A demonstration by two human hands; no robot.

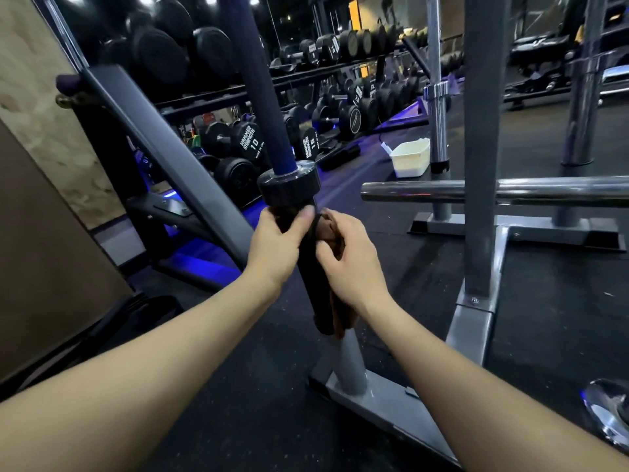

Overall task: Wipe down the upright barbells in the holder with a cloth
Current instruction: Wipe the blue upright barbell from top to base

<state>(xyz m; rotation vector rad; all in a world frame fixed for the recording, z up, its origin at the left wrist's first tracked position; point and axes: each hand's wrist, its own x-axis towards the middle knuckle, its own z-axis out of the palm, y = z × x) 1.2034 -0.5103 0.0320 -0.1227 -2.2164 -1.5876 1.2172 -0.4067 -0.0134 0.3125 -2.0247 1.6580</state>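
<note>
Two hands work on one upright barbell [262, 97], standing near centre in the grey holder [350, 362]. Our left hand [275, 247] grips the black sleeve [311, 284] just under the collar [289, 185]; our right hand [350, 257] pinches a brown cloth [328, 229] against the sleeve's right side, the cloth's tail hanging down toward the holder tube. We judge the bar heavy and rigid, seated firmly enough to take rubbing, its sleeve smooth and likely free to spin, so the left grip steadies it. The cloth is soft and limp; best bunched around the sleeve. A second, chrome barbell [437, 97] stands far right.
</note>
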